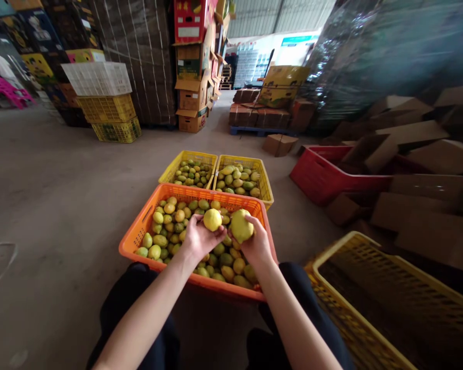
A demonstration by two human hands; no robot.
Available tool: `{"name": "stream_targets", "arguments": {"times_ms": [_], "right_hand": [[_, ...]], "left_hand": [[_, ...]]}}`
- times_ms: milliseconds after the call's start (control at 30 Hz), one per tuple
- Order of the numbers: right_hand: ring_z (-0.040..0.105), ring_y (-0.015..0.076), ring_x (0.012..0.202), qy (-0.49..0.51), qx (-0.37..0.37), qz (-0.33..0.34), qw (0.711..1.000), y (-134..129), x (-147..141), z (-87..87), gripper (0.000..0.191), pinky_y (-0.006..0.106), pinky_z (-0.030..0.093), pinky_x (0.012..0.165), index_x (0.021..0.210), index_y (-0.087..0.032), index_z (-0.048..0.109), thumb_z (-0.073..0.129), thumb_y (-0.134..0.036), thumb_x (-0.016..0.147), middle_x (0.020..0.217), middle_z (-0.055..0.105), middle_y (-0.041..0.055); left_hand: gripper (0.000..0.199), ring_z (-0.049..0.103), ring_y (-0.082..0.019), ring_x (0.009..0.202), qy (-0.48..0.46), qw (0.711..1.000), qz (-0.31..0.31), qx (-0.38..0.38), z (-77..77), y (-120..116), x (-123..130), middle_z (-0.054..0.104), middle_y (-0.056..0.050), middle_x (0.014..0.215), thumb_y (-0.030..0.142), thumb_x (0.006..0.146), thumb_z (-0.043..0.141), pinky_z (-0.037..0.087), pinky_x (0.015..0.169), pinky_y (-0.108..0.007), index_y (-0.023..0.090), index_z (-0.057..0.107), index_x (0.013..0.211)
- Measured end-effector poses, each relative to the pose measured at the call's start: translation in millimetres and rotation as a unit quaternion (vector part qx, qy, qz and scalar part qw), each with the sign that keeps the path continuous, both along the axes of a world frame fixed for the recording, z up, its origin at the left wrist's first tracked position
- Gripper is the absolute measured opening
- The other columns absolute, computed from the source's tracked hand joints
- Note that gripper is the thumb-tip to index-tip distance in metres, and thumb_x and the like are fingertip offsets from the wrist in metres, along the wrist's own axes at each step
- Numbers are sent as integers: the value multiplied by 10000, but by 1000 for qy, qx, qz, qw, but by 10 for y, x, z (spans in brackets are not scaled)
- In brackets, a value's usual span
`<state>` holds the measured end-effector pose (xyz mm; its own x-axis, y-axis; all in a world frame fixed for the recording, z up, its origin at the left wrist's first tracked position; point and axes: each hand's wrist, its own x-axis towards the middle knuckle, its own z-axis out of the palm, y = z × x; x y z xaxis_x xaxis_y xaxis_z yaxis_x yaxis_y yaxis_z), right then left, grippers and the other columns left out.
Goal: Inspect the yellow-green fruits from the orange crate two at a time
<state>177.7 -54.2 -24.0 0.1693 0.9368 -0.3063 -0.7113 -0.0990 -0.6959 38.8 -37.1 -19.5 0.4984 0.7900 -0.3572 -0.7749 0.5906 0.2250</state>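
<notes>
My left hand (199, 238) holds a small round yellow fruit (212, 219) on its fingers, palm turned up. Beside it, my right hand (256, 240) grips a larger yellow-green fruit (241, 226), with the thumb over its right side. Both hands are above an orange crate (137, 232) full of green and yellow fruits. Just beyond stand two yellow crates, the left one (171, 167) with small greenish fruits and the right one (267, 181) with larger yellowish fruits.
A yellow crate (351, 293) stands close at my right, with a red crate (341, 177) and loose cardboard (435, 216) behind it. Stacked crates (110, 109) are at the back left. Boxes on a blue pallet (250, 130) stand farther back. A person (0, 64) is at the far left.
</notes>
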Motion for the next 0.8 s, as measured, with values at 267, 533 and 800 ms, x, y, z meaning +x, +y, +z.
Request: {"name": "stream_targets", "arguments": {"times_ms": [267, 533, 800], "right_hand": [[583, 157, 479, 24, -61, 36, 997, 37, 64, -123, 229, 221, 406, 335, 745, -220, 576, 614, -442, 703, 572, 630, -2], [589, 169, 481, 25, -143, 41, 989, 95, 55, -302, 128, 266, 468, 388, 741, -226, 577, 535, -344, 712, 564, 637, 16], [579, 163, 461, 41, -187, 22, 981, 84, 6, -192, 154, 254, 467, 385, 723, -213, 568, 528, -360, 739, 522, 612, 13]], "left_hand": [[272, 496, -106, 525, 23, 999, 35, -3, 34, 12, -26, 608, -66, 688, 331, 824, 493, 492, 584, -256, 96, 619, 878], [232, 534, -97, 492, 72, 997, 31, -6, -32, 33, -99, 660, -75, 749, 252, 857, 458, 500, 555, -253, 110, 640, 827], [272, 519, -91, 471, 79, 996, 32, -11, -27, 40, -147, 615, -42, 641, 370, 829, 543, 491, 510, -232, 112, 591, 754]]}}
